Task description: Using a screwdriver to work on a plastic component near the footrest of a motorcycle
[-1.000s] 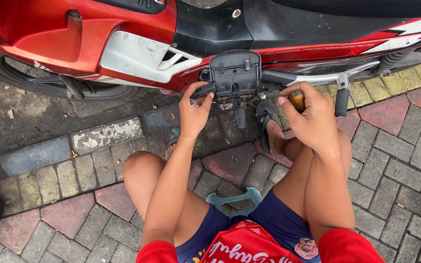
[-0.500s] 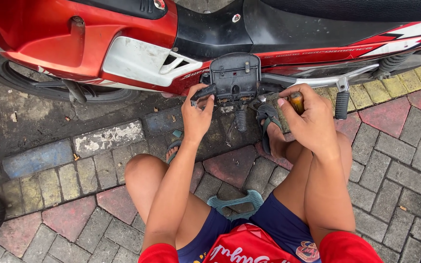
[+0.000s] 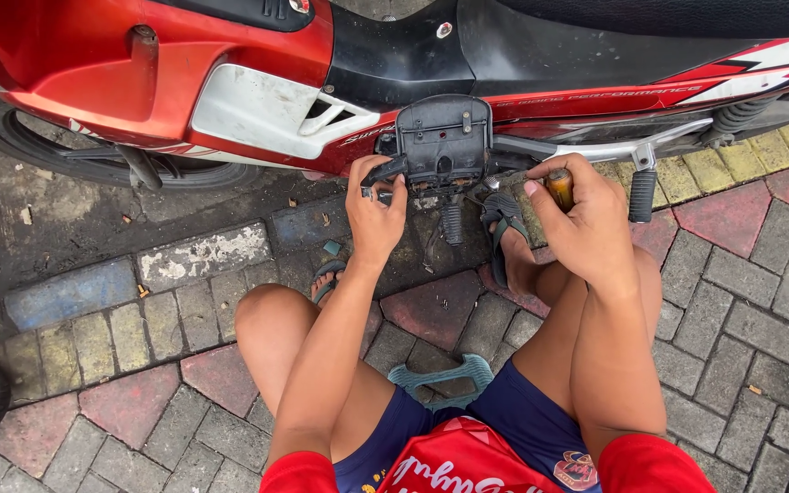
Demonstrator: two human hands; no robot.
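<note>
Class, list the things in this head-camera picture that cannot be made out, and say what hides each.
1. The tool in the right hand: only its amber handle end shows; the fingers cover the rest.
2. What the left hand pinches at the dark engine cover: too small and shadowed.
3. The motorcycle's front wheel: cut off by the left edge.
4. The stool: mostly hidden by the legs.
</note>
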